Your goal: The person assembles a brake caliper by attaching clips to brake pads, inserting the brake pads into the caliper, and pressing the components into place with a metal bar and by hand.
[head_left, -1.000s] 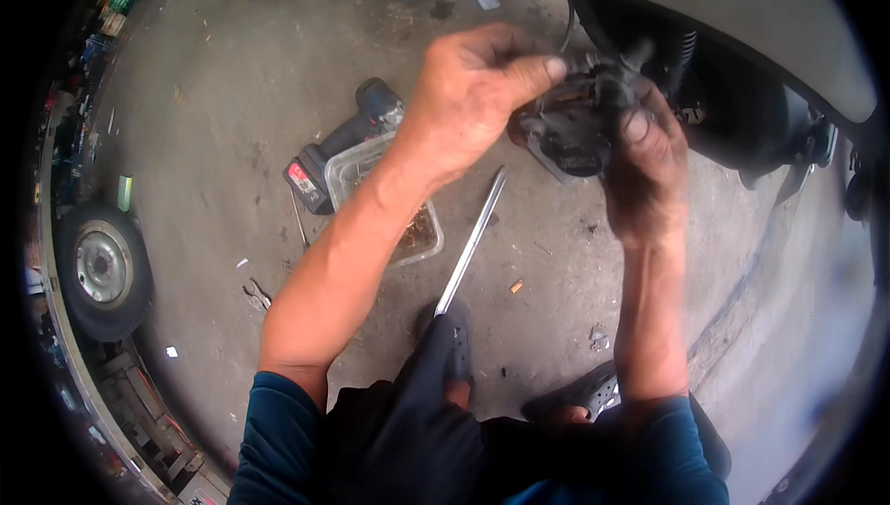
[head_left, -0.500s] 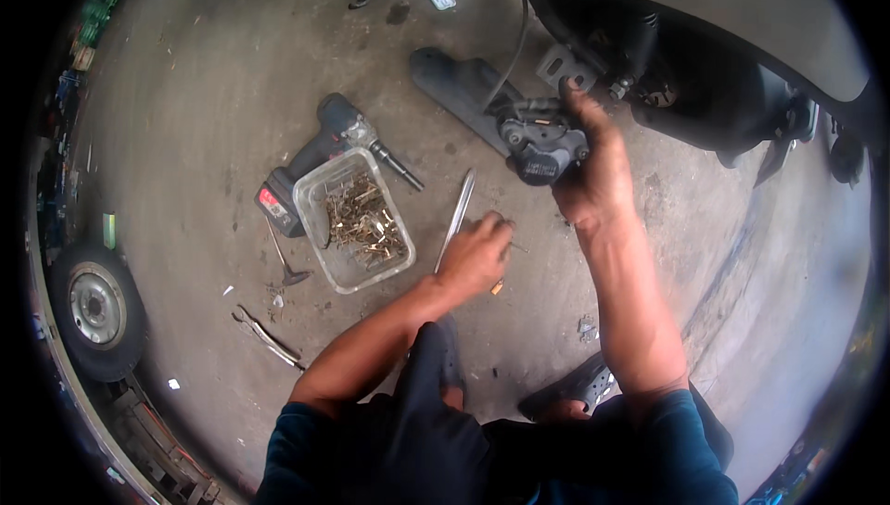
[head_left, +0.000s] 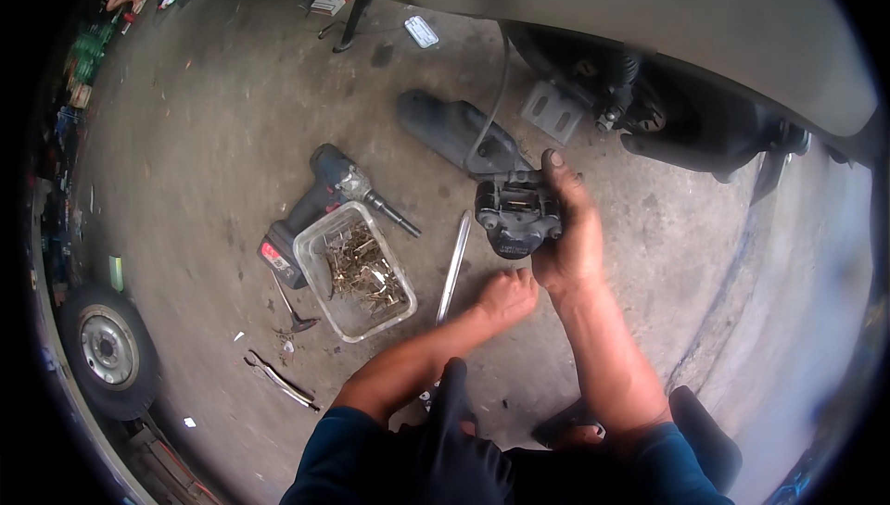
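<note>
Behind the black caliper [head_left: 515, 216], right hand [head_left: 572, 244] partly hidden

The right hand [head_left: 573, 246] grips a black brake caliper [head_left: 515, 216].

Finding passage over floor [head_left: 681, 246] just right of the right hand [head_left: 570, 227]; meeting tub [head_left: 334, 306], drill [head_left: 324, 192] and metal bar [head_left: 453, 269] leftward; running into hose [head_left: 502, 88] and vehicle body [head_left: 705, 32] ahead.
</note>
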`<action>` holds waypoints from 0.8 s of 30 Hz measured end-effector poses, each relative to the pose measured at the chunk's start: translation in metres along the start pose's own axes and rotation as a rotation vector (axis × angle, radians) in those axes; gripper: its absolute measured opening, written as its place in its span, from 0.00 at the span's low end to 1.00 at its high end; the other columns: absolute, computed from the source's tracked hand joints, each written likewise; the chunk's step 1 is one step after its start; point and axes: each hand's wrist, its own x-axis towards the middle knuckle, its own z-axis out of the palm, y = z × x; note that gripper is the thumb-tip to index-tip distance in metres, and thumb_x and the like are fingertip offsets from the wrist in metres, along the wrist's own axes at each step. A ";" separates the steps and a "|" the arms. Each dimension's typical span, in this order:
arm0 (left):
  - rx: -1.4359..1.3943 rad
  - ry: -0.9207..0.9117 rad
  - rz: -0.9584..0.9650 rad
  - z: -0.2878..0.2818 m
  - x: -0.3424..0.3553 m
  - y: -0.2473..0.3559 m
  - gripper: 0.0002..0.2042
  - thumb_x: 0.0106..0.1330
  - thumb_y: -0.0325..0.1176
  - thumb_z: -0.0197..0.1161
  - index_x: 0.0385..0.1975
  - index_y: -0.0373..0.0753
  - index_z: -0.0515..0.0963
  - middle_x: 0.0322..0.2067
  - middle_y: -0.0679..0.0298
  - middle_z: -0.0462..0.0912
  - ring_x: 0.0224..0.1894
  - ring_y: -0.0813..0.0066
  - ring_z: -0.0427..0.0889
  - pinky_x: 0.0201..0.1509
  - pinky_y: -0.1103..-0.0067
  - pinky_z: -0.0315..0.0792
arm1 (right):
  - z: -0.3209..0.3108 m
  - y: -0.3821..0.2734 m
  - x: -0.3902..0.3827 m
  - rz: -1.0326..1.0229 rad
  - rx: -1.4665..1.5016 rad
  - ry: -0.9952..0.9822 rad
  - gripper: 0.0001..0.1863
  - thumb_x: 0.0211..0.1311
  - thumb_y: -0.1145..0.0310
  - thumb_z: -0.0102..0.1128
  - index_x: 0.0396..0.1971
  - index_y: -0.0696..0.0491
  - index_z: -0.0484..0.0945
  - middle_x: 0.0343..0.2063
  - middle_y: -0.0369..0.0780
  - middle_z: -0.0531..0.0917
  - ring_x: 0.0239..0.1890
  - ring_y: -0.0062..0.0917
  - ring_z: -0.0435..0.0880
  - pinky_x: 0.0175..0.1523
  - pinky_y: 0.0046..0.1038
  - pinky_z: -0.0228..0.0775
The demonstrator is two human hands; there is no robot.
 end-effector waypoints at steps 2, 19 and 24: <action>-0.116 -0.062 -0.136 -0.016 -0.002 -0.006 0.07 0.54 0.30 0.58 0.30 0.35 0.78 0.26 0.58 0.79 0.27 0.64 0.82 0.29 0.72 0.76 | 0.000 0.002 -0.004 -0.004 0.008 0.010 0.16 0.63 0.56 0.59 0.37 0.56 0.75 0.32 0.41 0.82 0.33 0.26 0.82 0.41 0.27 0.75; -2.120 0.891 -0.826 -0.161 -0.038 -0.034 0.11 0.65 0.29 0.48 0.43 0.32 0.72 0.35 0.59 0.77 0.39 0.69 0.76 0.45 0.71 0.74 | -0.021 0.052 -0.031 -0.697 -0.552 -0.295 0.21 0.42 0.68 0.77 0.34 0.58 0.75 0.39 0.45 0.81 0.40 0.29 0.80 0.46 0.30 0.73; -2.299 0.677 -0.897 -0.155 -0.042 -0.055 0.09 0.68 0.31 0.46 0.41 0.35 0.72 0.31 0.59 0.78 0.33 0.67 0.79 0.39 0.71 0.77 | -0.037 0.080 -0.037 -0.735 -0.532 -0.308 0.50 0.38 0.41 0.74 0.58 0.58 0.67 0.57 0.48 0.68 0.60 0.37 0.68 0.58 0.37 0.67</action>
